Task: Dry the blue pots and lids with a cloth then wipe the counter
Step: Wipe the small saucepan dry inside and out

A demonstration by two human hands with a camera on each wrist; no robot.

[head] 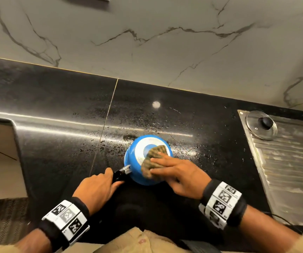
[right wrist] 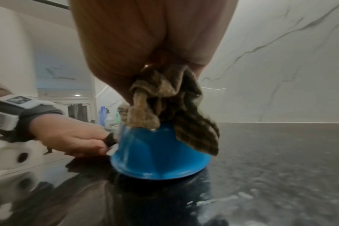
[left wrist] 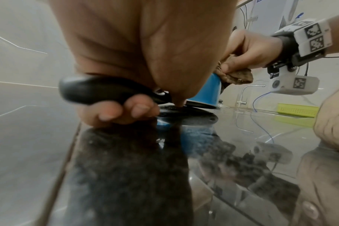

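— On the black counter [head: 59, 143], near its front edge, the blue pot [head: 130, 161] sits upside down, rim flat against the stone. Which step would you call this?

— Drying the outside, I'd judge. The right hand [head: 180, 177] holds a bunched brown striped cloth [head: 154, 159] against the upturned base and the near wall, fingers laid over it, thumb pinching it from the side.

— And the left hand [head: 96, 187]?

— Curled round the black handle [left wrist: 99, 90], steadying the pot so it doesn't skate.

— How does the pot look?

— Glossy blue walls that flare toward the rim, a pale ring on the base with a blue centre. From the right wrist view, streaks of wet show on the side facing the handle.

— So what does the next move call for?

— Probably working the cloth round the wall while the handle grip turns the pot, then flipping it to reach the inside. A glass lid [head: 261, 126] with a black knob waits on the steel draining board [head: 284, 170], well apart, and droplets speckle the counter around the pot, so the wipe is not yet done
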